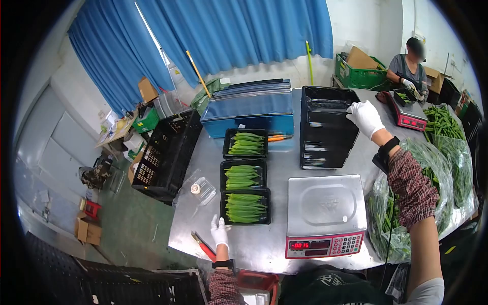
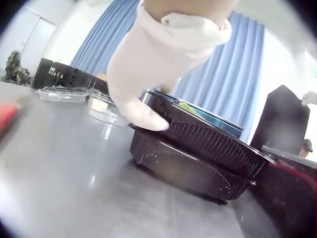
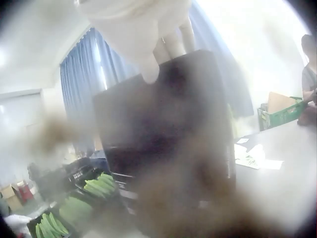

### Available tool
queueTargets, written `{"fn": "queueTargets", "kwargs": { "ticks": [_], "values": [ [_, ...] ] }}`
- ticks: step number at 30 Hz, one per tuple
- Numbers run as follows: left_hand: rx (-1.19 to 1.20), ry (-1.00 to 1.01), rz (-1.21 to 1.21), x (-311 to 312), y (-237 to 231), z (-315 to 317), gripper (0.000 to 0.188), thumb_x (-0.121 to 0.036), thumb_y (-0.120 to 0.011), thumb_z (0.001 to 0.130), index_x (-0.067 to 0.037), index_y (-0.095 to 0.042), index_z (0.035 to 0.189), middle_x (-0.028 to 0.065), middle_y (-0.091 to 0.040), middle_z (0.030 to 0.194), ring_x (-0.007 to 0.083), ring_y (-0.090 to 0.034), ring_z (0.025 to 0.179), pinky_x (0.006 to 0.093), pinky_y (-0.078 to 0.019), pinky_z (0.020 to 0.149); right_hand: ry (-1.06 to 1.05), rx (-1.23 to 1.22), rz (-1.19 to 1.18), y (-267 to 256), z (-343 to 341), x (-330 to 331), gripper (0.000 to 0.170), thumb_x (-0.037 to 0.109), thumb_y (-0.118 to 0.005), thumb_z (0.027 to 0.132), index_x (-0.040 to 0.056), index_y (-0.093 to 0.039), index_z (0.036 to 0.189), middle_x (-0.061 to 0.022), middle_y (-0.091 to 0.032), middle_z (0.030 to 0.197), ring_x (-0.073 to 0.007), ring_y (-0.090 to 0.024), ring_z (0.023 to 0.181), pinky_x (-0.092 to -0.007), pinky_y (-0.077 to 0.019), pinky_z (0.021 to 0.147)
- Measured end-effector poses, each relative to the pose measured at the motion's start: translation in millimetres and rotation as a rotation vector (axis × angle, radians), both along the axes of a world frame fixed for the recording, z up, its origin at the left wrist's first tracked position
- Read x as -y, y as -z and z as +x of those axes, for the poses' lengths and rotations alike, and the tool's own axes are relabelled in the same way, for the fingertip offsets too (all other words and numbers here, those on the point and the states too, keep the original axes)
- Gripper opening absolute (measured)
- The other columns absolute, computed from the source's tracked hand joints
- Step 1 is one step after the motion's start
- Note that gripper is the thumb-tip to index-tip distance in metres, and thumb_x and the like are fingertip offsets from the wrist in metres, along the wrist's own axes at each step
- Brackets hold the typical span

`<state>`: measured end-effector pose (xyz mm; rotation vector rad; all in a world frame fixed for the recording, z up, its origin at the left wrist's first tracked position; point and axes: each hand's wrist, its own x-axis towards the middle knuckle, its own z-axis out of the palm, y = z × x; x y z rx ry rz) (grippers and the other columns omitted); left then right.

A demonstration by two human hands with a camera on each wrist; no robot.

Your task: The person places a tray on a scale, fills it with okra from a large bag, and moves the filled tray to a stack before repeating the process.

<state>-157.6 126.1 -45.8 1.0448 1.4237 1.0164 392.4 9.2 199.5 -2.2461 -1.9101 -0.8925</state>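
Note:
My gloved left hand (image 1: 219,233) grips the near left corner of a black tray of okra (image 1: 246,207). In the left wrist view the thumb lies at the rim of the upper of two stacked black trays (image 2: 198,134). Beyond it in the head view stand a middle okra tray (image 1: 242,176) and a far okra tray (image 1: 246,143). My gloved right hand (image 1: 365,118) pinches the upper right edge of a tall stack of empty black trays (image 1: 328,129). The right wrist view is smeared, but thumb and fingers show at the top edge of the black stack (image 3: 168,114).
A scale (image 1: 326,206) reading -0.015 stands in front of the stack. Pliers (image 1: 204,247) and clear plastic boxes (image 1: 203,190) lie to the left. Behind are a blue bin (image 1: 249,114) and carrots (image 1: 278,137). Bagged green vegetables (image 1: 427,173) lie right; a person (image 1: 409,71) sits beyond.

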Motion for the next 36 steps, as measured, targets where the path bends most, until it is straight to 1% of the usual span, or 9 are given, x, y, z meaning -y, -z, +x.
{"fn": "queueTargets", "kwargs": {
  "ticks": [3, 6, 11, 15, 17, 21, 25, 29, 36],
  "values": [
    [-0.58, -0.07, 0.395, 6.8, 4.2, 0.2, 0.053, -0.013, -0.061, 0.09, -0.002, -0.041, 0.137, 0.0185, -0.05, 0.128, 0.0288, -0.057, 0.105, 0.0396, -0.0475, 0.09, -0.035, -0.084, 0.088, -6.4, -6.6, 1.3, 0.017, 0.023, -0.069, 0.076, 0.0094, -0.064, 0.085, -0.0066, -0.057, 0.074, -0.0261, -0.058, 0.075, -0.0368, -0.043, 0.073],
    [-0.517, -0.098, 0.441, 21.1, -28.4, 10.1, 0.058, -0.012, -0.063, 0.086, -0.002, -0.039, 0.138, 0.0206, -0.04, 0.138, 0.0336, -0.039, 0.126, 0.0426, -0.0314, 0.105, 0.051, 0.031, 0.182, -15.9, -25.3, 10.8, 0.02, 0.019, -0.071, 0.071, 0.0099, -0.055, 0.08, -0.0068, -0.054, 0.081, -0.026, -0.054, 0.084, -0.036, -0.0417, 0.077],
    [-0.537, -0.06, 0.706, 80.9, -100.6, 64.6, 0.061, -0.006, -0.06, 0.084, -0.002, -0.038, 0.14, 0.0207, -0.04, 0.138, 0.0352, -0.036, 0.128, 0.0449, -0.0263, 0.108, -0.323, -0.042, 0.222, 17.7, -103.2, 104.8, 0.014, 0.013, -0.06, 0.066, 0.0104, -0.057, 0.079, -0.0059, -0.054, 0.072, -0.026, -0.055, 0.068, -0.0377, -0.0436, 0.063],
    [-0.569, 0.371, 1.061, 145.0, -118.5, 129.9, 0.057, -0.013, -0.062, 0.082, -0.001, -0.045, 0.135, 0.0198, -0.044, 0.135, 0.0356, -0.039, 0.126, 0.0464, -0.0271, 0.107, -0.344, -0.268, -0.23, 90.8, -168.9, 170.3, 0.004, 0.016, -0.058, 0.07, 0.0126, -0.058, 0.068, -0.005, -0.055, 0.063, -0.0227, -0.059, 0.057, -0.0367, -0.0459, 0.05],
    [-0.628, 0.722, 1.099, 174.6, -120.7, 171.7, 0.057, -0.028, -0.062, 0.083, -0.005, -0.048, 0.133, 0.0132, -0.05, 0.132, 0.0322, -0.042, 0.125, 0.0528, -0.0228, 0.109, -0.287, -0.413, -0.345, 132.9, -184.1, 188.8, 0.008, 0.019, -0.06, 0.075, 0.0115, -0.061, 0.078, -0.0054, -0.059, 0.071, -0.024, -0.061, 0.067, -0.0373, -0.0483, 0.06],
    [-0.81, 1.056, 1.097, 197.9, -85.9, 220.4, 0.055, -0.035, -0.063, 0.082, -0.004, -0.053, 0.127, 0.01, -0.06, 0.119, 0.0293, -0.048, 0.122, 0.0581, -0.0138, 0.111, -0.33, -0.539, -0.035, 109.6, -178.7, 226.1, 0.034, 0.036, -0.065, 0.077, 0.0111, -0.06, 0.1, -0.0077, -0.06, 0.086, -0.0249, -0.061, 0.079, -0.0381, -0.0468, 0.067],
    [-0.834, 1.057, 1.116, 190.1, -84.7, 224.1, 0.048, -0.028, -0.063, 0.084, -0.002, -0.055, 0.124, 0.0098, -0.063, 0.115, 0.0288, -0.047, 0.123, 0.0559, -0.008, 0.113, 0.123, -0.689, -0.056, 85.1, -97.7, 286.1, 0.009, 0.017, -0.059, 0.074, 0.0084, -0.063, 0.074, -0.0113, -0.062, 0.07, -0.0324, -0.062, 0.064, -0.0425, -0.0492, 0.058],
    [-0.758, 1.024, 1.159, 197.8, -110.1, 230.2, 0.048, -0.026, -0.064, 0.084, -0.003, -0.055, 0.125, 0.0112, -0.06, 0.117, 0.029, -0.047, 0.122, 0.0534, -0.0122, 0.113, 0.717, -0.67, -0.246, 128.7, 12.4, 341.0, 0.019, 0.027, -0.064, 0.077, 0.01, -0.067, 0.084, -0.0147, -0.067, 0.081, -0.0331, -0.065, 0.075, -0.0431, -0.0522, 0.069],
    [-0.352, 1.192, 1.151, 256.3, -143.2, 270.0, 0.043, -0.014, -0.066, 0.079, -0.004, -0.059, 0.12, 0.0127, -0.061, 0.115, 0.0283, -0.053, 0.113, 0.0491, -0.0298, 0.107, 0.956, -0.471, -0.326, 200.0, 70.0, 315.9, 0.059, 0.039, -0.072, 0.068, 0.0068, -0.056, 0.114, -0.0117, -0.065, 0.099, -0.0272, -0.061, 0.096, -0.0431, -0.0423, 0.084]
  ]
}}
